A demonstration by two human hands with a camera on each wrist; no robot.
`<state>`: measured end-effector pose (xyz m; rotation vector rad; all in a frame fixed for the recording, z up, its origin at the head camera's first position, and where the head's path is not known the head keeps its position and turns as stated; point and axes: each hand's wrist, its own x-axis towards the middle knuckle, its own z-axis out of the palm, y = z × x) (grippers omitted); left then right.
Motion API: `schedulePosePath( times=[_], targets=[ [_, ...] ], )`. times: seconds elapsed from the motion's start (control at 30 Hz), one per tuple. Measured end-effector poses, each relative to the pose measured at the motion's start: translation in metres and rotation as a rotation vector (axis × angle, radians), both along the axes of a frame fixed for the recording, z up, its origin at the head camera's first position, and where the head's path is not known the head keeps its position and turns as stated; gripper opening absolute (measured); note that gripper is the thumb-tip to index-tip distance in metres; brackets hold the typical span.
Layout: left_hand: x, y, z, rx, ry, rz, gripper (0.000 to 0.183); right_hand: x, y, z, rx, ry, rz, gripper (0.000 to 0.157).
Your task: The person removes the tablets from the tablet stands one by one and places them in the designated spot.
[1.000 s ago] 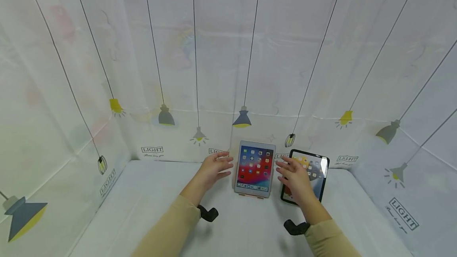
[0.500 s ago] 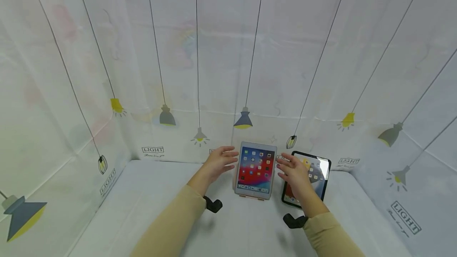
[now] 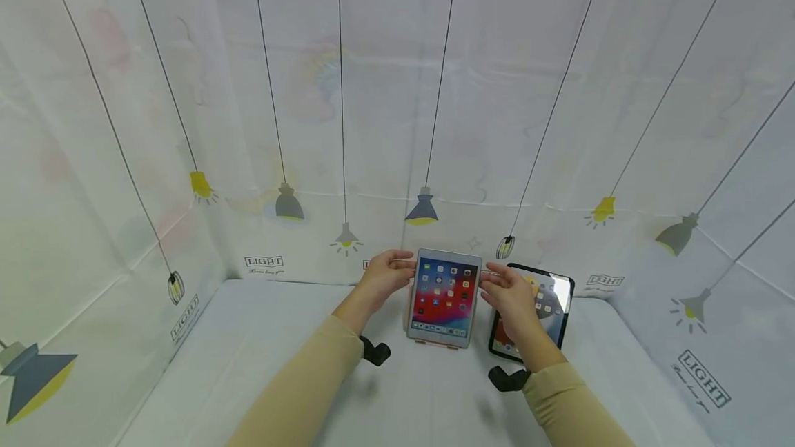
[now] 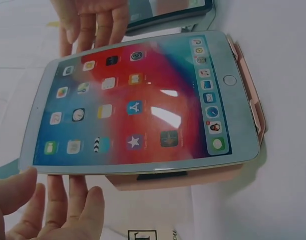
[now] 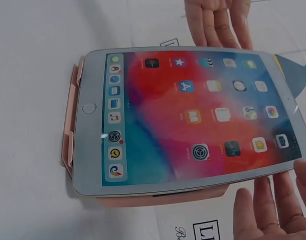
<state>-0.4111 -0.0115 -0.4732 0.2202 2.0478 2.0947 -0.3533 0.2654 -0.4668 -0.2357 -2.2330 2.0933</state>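
Note:
A white-framed tablet (image 3: 444, 299) with a red and blue home screen leans upright on a rose-coloured stand (image 4: 256, 107). My left hand (image 3: 381, 279) is at its left edge, near the top. At the opposite edge is my right hand (image 3: 514, 302). In the left wrist view, the fingers (image 4: 57, 202) reach behind the tablet's edge and the thumb is by the upper corner. The right wrist view has the right fingers (image 5: 287, 200) likewise partly hidden behind the edge, thumb close to the front rim. Neither hand's fingers are curled round the tablet.
A second, black-framed tablet (image 3: 549, 309) leans just to the right, partly behind my right hand and wrist. Both stand on a white table (image 3: 261, 350). A white curtain (image 3: 373, 123) printed with lamps rises close behind and at both sides.
Both hands have moved in toward the white-framed tablet, the left one rightward and slightly up, until their fingers reach its side edges. The tablets stay in place.

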Motion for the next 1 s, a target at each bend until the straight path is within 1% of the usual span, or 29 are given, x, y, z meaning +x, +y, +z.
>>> schedulePosePath(
  times=[0.13,0.3,0.53,0.8,1.0],
  targets=[
    [0.0026,0.004,0.0018,0.019,0.009,0.032,0.033,-0.0009,-0.0011,-0.0004,-0.02,0.006,-0.029,0.047],
    [0.0054,0.0071,0.002,0.047,0.008,0.054,0.025,-0.0023,-0.0018,-0.0032,-0.008,0.008,-0.045,0.038],
    [0.0049,0.0082,0.0003,0.039,0.034,0.07,0.016,-0.0026,-0.0023,-0.0048,-0.007,0.024,-0.074,0.033],
    [0.0038,0.0088,-0.0011,0.024,0.059,0.078,0.014,-0.0013,-0.0042,-0.0061,0.015,0.065,-0.104,0.027],
    [0.0091,0.0082,0.0048,0.018,0.065,0.086,0.013,0.0014,-0.0063,-0.004,0.024,0.075,-0.109,0.026]
  ],
)
